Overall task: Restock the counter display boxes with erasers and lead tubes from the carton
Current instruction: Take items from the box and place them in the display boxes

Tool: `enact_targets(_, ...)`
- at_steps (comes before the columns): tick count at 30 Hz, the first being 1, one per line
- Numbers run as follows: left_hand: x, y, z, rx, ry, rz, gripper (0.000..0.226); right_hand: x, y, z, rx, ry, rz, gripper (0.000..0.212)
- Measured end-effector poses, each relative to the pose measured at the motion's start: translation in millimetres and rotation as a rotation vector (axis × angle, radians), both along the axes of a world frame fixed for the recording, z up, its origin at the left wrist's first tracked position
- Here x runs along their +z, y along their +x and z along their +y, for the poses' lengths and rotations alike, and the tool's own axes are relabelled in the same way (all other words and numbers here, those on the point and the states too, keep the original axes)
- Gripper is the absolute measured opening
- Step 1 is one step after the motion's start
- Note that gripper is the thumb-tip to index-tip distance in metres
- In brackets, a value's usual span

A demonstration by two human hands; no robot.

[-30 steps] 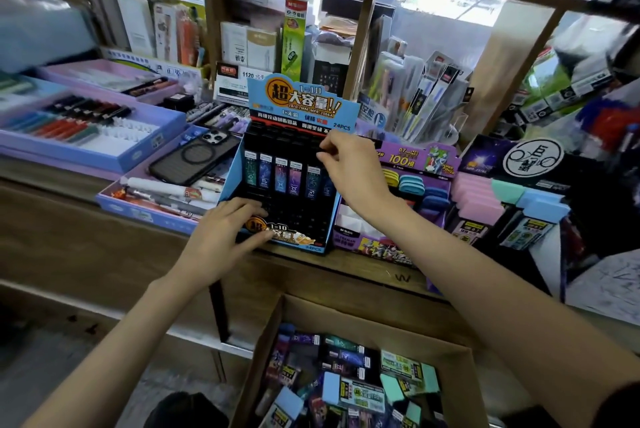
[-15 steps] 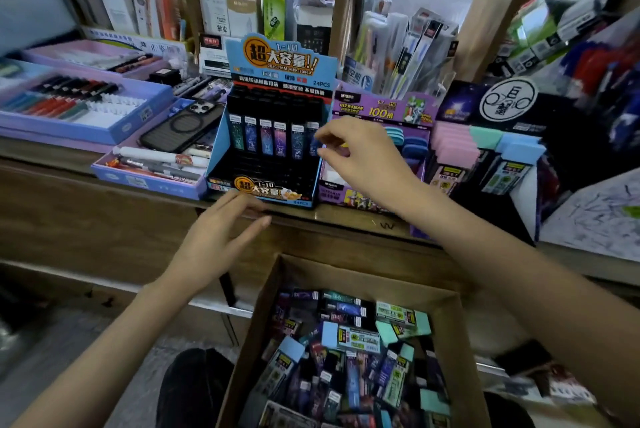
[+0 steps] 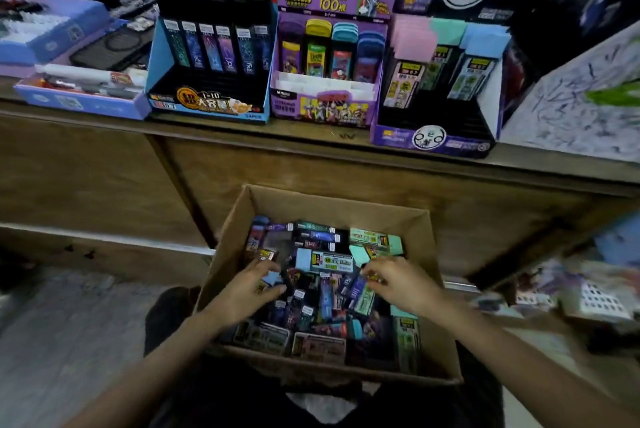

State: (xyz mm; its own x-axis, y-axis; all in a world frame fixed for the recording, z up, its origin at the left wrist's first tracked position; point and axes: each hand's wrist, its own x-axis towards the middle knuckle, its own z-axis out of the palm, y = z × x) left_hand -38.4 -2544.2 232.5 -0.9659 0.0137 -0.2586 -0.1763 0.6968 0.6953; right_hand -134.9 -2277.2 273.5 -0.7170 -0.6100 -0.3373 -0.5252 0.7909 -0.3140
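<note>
1. A brown cardboard carton (image 3: 329, 209) stands open below the wooden counter (image 3: 242, 136), packed with a jumble of pastel sleeved erasers (image 3: 329, 261) and dark lead tubes (image 3: 325, 296).
2. The left hand (image 3: 249, 289) is down in the carton's left side. Its fingers and thumb curve around a pale blue eraser (image 3: 270, 278), but blur hides whether they actually grip it.
3. The right hand (image 3: 398, 283) is in the carton's right side, fingertips bent onto the pile. I cannot tell if it holds anything.
4. On the counter stand three display boxes side by side:
   - a blue box of dark lead tubes (image 3: 207, 46)
   - a purple box of coloured cases (image 3: 325, 81)
   - a dark purple box of pink, green and blue erasers (image 3: 440, 88)
</note>
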Motion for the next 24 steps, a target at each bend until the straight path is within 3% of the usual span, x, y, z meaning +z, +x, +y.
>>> enact_targets(6, -27.7, 4.5, 4.6, -0.072, 0.033, -0.135, 0.043, -63.2, 11.1, 18.1, -0.298, -0.031, -0.072, 0.042)
enact_targets(9, -32.8, -8.6, 13.8, 0.062, 0.137, -0.288, 0.048, -80.5, 14.7, 1.8, -0.503, -0.065, -0.095, 0.059)
enact_targets(12, -35.3, -21.3, 30.5, 0.203, 0.250, -0.343, 0.052, -90.1, 17.9, -17.4, -0.554, -0.032, -0.152, 0.073)
enact_targets(17, -39.9, -24.6, 56.4, 0.094, -0.018, -0.354, 0.091, -92.0, 24.3, -20.4, -0.488, 0.013, -0.030, 0.072)
enact_targets(20, -41.7, -24.9, 59.0, 0.175, 0.022, -0.311, 0.077, -90.3, 23.7, -16.8, -0.580, -0.113, -0.061, 0.069)
enact_targets(24, -40.2, -27.0, 49.3, 0.349, 0.120, -0.291, 0.063, -81.5, 11.1, -24.8, -0.919, -0.406, -0.166, 0.068)
